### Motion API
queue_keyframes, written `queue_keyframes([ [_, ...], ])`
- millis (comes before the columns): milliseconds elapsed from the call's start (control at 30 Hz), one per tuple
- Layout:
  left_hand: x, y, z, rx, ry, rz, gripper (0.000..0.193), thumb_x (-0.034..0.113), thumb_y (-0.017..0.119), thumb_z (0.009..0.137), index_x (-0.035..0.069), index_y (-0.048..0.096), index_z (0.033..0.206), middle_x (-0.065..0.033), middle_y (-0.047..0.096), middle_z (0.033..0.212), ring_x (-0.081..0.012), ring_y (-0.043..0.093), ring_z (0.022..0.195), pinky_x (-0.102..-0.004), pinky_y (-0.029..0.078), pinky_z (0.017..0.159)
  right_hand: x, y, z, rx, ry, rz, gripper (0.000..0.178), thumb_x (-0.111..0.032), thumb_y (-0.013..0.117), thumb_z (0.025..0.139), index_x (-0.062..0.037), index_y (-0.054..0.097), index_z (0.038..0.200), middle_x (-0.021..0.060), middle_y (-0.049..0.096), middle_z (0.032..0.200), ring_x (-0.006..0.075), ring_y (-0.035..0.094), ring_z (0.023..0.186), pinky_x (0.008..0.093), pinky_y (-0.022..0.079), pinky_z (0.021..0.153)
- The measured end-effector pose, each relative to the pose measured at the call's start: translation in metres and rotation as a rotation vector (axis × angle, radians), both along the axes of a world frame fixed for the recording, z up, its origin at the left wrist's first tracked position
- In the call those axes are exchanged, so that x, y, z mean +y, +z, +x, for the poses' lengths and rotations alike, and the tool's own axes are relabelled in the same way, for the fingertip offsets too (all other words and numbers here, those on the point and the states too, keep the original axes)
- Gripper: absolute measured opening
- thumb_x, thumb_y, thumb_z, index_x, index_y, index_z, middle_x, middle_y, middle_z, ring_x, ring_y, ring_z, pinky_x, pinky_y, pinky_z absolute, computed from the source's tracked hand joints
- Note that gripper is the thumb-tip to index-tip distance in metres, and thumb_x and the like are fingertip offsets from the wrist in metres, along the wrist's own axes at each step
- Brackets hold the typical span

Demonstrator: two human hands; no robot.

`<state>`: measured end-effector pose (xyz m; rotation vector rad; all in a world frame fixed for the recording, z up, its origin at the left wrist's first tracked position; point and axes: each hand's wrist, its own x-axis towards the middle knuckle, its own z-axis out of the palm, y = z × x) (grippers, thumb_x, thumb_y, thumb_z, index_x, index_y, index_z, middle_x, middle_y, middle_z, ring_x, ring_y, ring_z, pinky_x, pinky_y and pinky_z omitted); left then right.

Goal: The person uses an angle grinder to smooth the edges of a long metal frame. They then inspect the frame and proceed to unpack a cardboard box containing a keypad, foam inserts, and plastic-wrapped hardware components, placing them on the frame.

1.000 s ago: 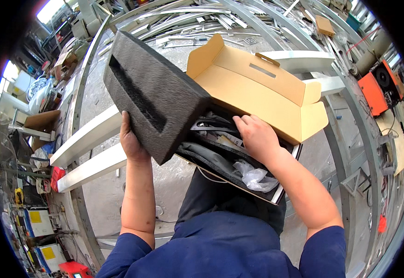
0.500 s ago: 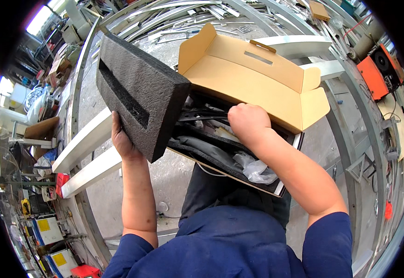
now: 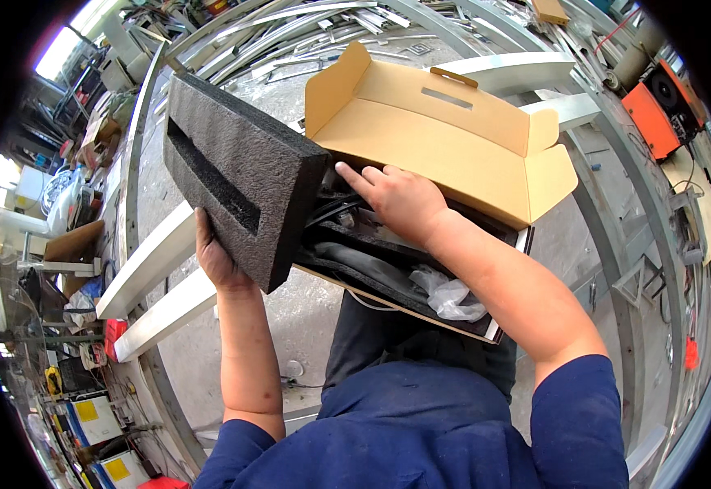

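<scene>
My left hand [image 3: 218,254] grips a thick black foam block [image 3: 245,155] by its lower left edge, holding it tilted up. A long slot is cut into the block's face. The block's right end overlaps the open cardboard box [image 3: 429,122], whose lid is folded back. Over the box's black-lined inside is my right hand [image 3: 404,202], index finger stretched out to the left and fingers apart; its thumb is hidden. Beneath it lie black parts, partly covered by the hand. A clear plastic bag [image 3: 451,295] and a long dark grey piece [image 3: 355,259] lie nearer me.
White metal beams [image 3: 156,253] run under the box and stick out on both sides. Many metal strips [image 3: 290,37] lie on the floor beyond. An orange machine [image 3: 653,118] stands at the far right. Shelves and boxes crowd the left side.
My right hand has moved left inside the box and gone from a fist to stretched fingers. The foam block has shifted slightly left and down with my left hand.
</scene>
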<state>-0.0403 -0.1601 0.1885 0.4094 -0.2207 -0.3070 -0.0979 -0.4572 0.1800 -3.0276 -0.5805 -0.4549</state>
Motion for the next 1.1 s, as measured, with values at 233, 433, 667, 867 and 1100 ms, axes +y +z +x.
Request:
queue_keyframes([
  [233,-0.005,-0.002,0.003,0.026,0.061,0.061,0.054,0.039,0.045,0.109,0.0,0.049,0.147,-0.0235,0.058,0.144,-0.041,0.059,0.129,-0.0584,0.046,0.113,0.008,0.013,0.01,0.346,-0.101,-0.1,0.056,-0.01,0.062,0.091,-0.0094,0.055,0.147,0.007,0.073,0.107,0.0233,0.07,0.103,0.0345,0.059,0.087],
  [433,-0.003,0.002,0.0,0.0,0.021,0.025,0.052,0.037,0.043,0.11,0.0,0.053,0.146,-0.0232,0.058,0.146,-0.042,0.059,0.13,-0.0598,0.044,0.114,0.015,0.024,0.004,0.066,0.027,0.085,0.055,-0.009,0.065,0.088,-0.0052,0.058,0.143,0.0108,0.068,0.128,0.0253,0.066,0.116,0.0362,0.055,0.099],
  [667,-0.002,0.001,0.001,-0.007,-0.016,0.013,0.053,0.038,0.044,0.11,0.0,0.054,0.145,-0.0232,0.058,0.146,-0.0423,0.058,0.131,-0.0602,0.042,0.116,0.006,-0.004,0.009,-0.029,0.129,0.055,0.045,-0.01,0.06,0.09,-0.0007,0.062,0.134,0.0112,0.062,0.14,0.0258,0.062,0.121,0.0351,0.05,0.107],
  [867,-0.002,-0.003,0.003,0.038,0.025,0.037,0.053,0.039,0.046,0.109,0.0,0.053,0.145,-0.0231,0.059,0.144,-0.0421,0.059,0.129,-0.0596,0.044,0.114,0.011,-0.004,0.021,0.131,0.087,-0.023,0.035,-0.013,0.06,0.091,-0.0002,0.068,0.123,0.0126,0.067,0.135,0.0257,0.064,0.119,0.0349,0.051,0.105],
  [1100,-0.003,0.001,0.001,-0.014,-0.026,0.017,0.052,0.038,0.044,0.11,0.0,0.052,0.146,-0.023,0.06,0.143,-0.0421,0.059,0.129,-0.0598,0.044,0.114,0.025,0.045,0.031,0.664,0.016,-0.133,0.031,-0.013,0.065,0.087,-0.0038,0.072,0.115,0.0164,0.072,0.121,0.0312,0.069,0.111,0.0418,0.056,0.095],
])
